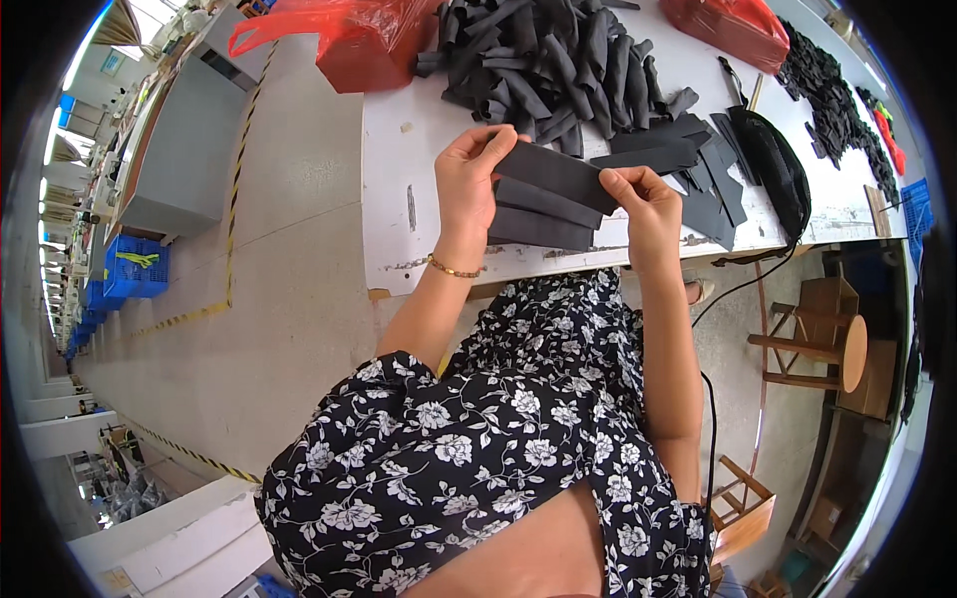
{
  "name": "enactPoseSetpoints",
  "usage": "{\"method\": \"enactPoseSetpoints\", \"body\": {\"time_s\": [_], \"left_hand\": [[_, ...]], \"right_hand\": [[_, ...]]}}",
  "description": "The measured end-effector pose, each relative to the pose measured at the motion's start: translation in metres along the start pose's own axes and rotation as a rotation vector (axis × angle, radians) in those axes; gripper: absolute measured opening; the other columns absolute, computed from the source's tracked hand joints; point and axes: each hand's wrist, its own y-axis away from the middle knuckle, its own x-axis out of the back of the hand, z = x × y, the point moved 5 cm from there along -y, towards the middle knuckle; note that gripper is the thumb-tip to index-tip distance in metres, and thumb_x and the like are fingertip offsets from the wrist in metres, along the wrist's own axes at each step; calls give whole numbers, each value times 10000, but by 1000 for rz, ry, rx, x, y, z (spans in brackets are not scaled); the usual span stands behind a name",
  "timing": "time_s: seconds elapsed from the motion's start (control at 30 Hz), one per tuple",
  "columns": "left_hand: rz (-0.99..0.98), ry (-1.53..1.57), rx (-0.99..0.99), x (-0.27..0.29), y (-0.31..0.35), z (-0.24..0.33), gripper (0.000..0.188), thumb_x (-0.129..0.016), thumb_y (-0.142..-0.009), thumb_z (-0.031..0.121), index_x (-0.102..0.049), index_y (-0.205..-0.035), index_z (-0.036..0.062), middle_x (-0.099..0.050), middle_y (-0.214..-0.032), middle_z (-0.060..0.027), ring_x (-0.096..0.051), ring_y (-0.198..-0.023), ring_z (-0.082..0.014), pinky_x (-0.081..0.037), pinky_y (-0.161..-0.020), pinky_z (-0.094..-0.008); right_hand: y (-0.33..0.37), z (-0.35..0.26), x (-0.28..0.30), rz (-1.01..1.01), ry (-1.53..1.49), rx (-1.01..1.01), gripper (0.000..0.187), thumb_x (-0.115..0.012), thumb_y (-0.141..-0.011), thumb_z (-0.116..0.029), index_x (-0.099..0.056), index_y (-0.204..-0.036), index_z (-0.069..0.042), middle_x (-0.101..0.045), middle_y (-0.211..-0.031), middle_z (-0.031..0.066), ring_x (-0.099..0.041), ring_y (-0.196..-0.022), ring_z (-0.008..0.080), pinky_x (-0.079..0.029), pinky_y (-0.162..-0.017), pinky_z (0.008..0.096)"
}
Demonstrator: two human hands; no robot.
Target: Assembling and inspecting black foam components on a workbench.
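Note:
Between my two hands a flat black strip (554,171) is held up over the near edge of the white table (399,221). My left hand (471,179) pinches its left end between thumb and fingers. At the other end, my right hand (646,207) grips the strip's corner, thumb on top. Just under it lie several more black strips (543,221), side by side at the table edge. Right of my right hand, loose flat black pieces (720,189) overlap in a scatter. Beyond my hands rises a heap of curled black pieces (558,65).
A black mesh-like pouch (773,164) with a cord lies to the right. Red plastic bags (364,45) sit at the far left and far right. Dark scraps (832,95) pile on the right. Wooden stools (852,354) and boxes stand below; blue crates (138,264) line the left.

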Motion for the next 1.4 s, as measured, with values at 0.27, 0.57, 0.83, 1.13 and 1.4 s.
{"method": "enactPoseSetpoints", "body": {"time_s": [0.27, 0.57, 0.83, 1.13, 1.4], "left_hand": [[257, -589, -379, 46, -43, -14, 195, -718, -858, 193, -681, -846, 2, -665, -761, -49, -584, -689, -69, -467, -649, -219], [270, -1313, -384, 2, -128, -53, 465, -797, -674, 467, -655, -737, 29, -678, -731, -158, -658, -778, -349, -509, -694, -435], [84, -215, 148, 33, -119, -62, 180, -621, -888, 93, -604, -988, -55, -650, -817, -135, -660, -658, -228, -576, -609, -373], [-47, 413, 367, 0, -65, -56, 123, -440, -936, -27, -526, -1016, 8, -573, -826, -127, -510, -550, -162, -426, -499, -273], [-134, 636, 263, -31, -46, -39, 530, -491, -930, 540, -570, -1040, 27, -541, -726, -66, -411, -454, -75, -328, -409, -198]], "right_hand": [[1, 39, 9, 121, 938, 224, 226, -730, -807, -199, -674, -947, -31, -644, -885, 140, -622, -805, 329, -492, -679, 406], [-34, 28, 101, -77, 1399, 329, 504, -759, -707, -163, -621, -1183, -72, -591, -1119, 99, -527, -1083, 289, -432, -871, 423], [-29, 55, 104, -315, 1633, 477, 267, -652, -787, -136, -634, -1015, 3, -588, -1048, 113, -538, -984, 282, -452, -842, 376], [-14, 49, 101, -154, 1308, 624, 50, -589, -786, -57, -584, -824, -26, -583, -911, 113, -553, -918, 290, -451, -808, 397], [-13, -52, 59, 212, 623, 448, 314, -575, -917, -3, -554, -1223, -73, -599, -873, 112, -564, -726, 158, -461, -670, 254]]}}
